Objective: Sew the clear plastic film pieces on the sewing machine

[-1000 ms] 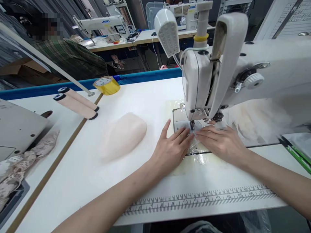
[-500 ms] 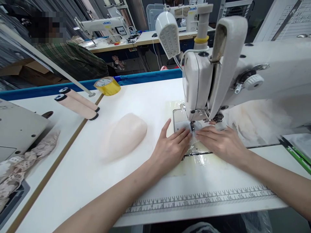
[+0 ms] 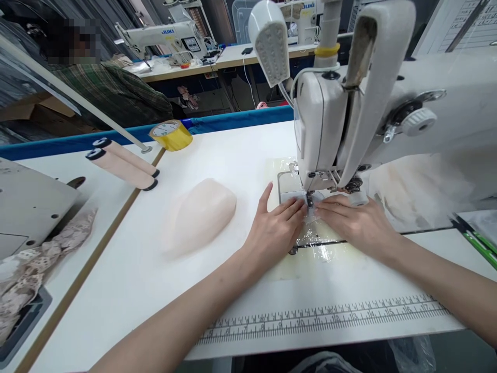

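Sheer fabric [image 3: 311, 217], likely slippery, best steadied edgewise, is pressed by flat, open hands [image 3: 275, 225] [image 3: 359, 223] at the needle's [image 3: 309, 199] eight and four o'clock.

Pale material [image 3: 311, 213] at the presser foot [image 3: 309, 199] is partly covered by the left hand [image 3: 275, 227] and the right hand [image 3: 359, 223], its outline too small to be made out. The sewing machine [image 3: 392, 110] is cut off at right; a co-worker's head [image 3: 77, 42] is blurred.
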